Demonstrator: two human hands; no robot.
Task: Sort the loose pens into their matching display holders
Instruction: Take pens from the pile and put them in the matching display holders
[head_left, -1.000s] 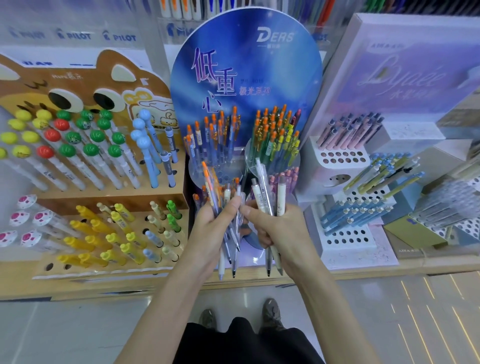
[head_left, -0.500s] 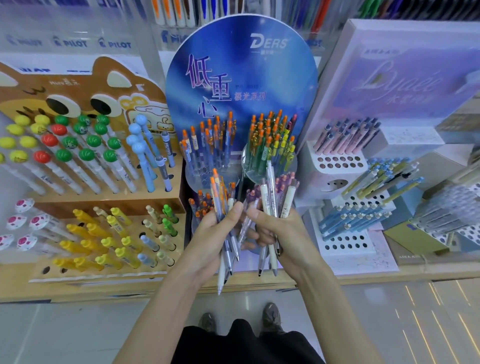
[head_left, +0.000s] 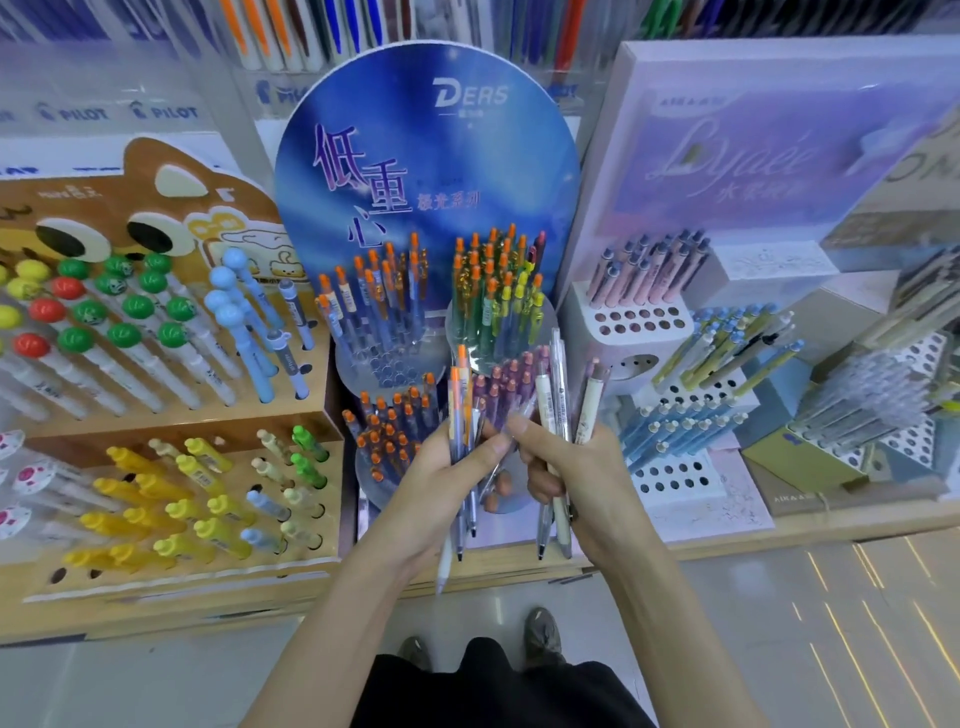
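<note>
Orange-capped clear pens (head_left: 457, 400) are held as a loose bundle in the left hand (head_left: 441, 488), fingers and thumb curled round the barrels. Cream-barrelled pens (head_left: 545, 410) are gripped likewise in the right hand (head_left: 582, 473). Both bundles are held upright, tips down, just in front of the round blue stand (head_left: 426, 171). The pens appear to be being divided by type. This would be done best with caps compared against the tiers behind, one kind kept per hand, and both grips kept firm so nothing is dropped. A white perforated holder (head_left: 636, 325) stands to the right.
</note>
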